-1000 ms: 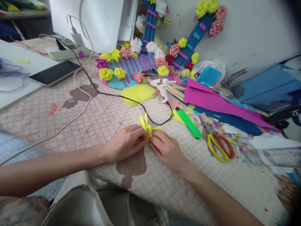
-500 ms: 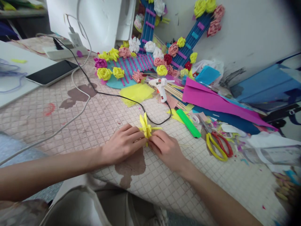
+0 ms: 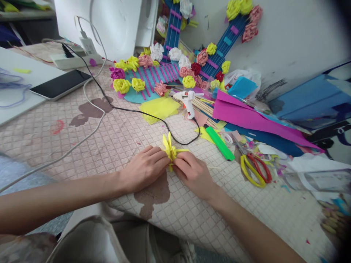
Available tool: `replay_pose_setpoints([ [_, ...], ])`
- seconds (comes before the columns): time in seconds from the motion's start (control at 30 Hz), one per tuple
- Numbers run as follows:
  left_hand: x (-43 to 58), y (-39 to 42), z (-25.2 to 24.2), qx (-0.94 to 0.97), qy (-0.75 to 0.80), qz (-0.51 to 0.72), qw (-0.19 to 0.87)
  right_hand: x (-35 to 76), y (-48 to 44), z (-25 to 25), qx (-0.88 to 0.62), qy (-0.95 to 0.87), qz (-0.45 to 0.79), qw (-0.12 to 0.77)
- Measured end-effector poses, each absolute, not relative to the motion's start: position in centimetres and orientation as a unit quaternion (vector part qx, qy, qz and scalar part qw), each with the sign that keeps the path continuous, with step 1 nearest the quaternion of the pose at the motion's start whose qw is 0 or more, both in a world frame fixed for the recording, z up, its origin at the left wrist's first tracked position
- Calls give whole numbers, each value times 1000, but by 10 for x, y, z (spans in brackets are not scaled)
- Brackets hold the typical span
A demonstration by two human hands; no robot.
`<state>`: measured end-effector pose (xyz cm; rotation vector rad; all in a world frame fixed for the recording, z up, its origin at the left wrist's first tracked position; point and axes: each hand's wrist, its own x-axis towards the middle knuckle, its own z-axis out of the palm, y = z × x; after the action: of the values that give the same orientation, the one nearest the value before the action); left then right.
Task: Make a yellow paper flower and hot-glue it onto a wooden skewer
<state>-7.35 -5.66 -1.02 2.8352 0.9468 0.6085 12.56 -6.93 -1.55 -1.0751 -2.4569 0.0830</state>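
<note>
A yellow paper flower (image 3: 171, 147) with pointed petals is pinched between my two hands, just above the quilted tablecloth. My left hand (image 3: 148, 166) is closed on its left side, with the fingertips against the base. From the right, my right hand (image 3: 193, 173) grips the lower part between thumb and fingers. The fingers cover the flower's base. Beyond the hands lie a stack of yellow crepe paper (image 3: 159, 109) and a white hot glue gun (image 3: 188, 102) with a black cord.
To the right lie a green box cutter (image 3: 219, 143), scissors (image 3: 255, 170), magenta paper (image 3: 255, 118) and many scraps. Paper-flower-covered guitar shapes (image 3: 153, 76) stand at the back. A phone (image 3: 60, 84) and a power strip (image 3: 74, 60) are at the left; cables (image 3: 95, 128) cross the cloth.
My hands stay in nearly the same place, with the fingers shifting slightly on the yellow flower. Its petals have tilted a little. Everything else is unchanged.
</note>
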Motion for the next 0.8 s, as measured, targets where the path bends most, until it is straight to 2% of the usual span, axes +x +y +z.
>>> replay_pose_setpoints([
  [0.17,-74,-55,-11,924,318,204,61,126,-69,-14,-384,-894,20,228],
  [0.8,-74,-57,-14,932,319,175,-1,126,-68,-17,-391,-891,52,224],
])
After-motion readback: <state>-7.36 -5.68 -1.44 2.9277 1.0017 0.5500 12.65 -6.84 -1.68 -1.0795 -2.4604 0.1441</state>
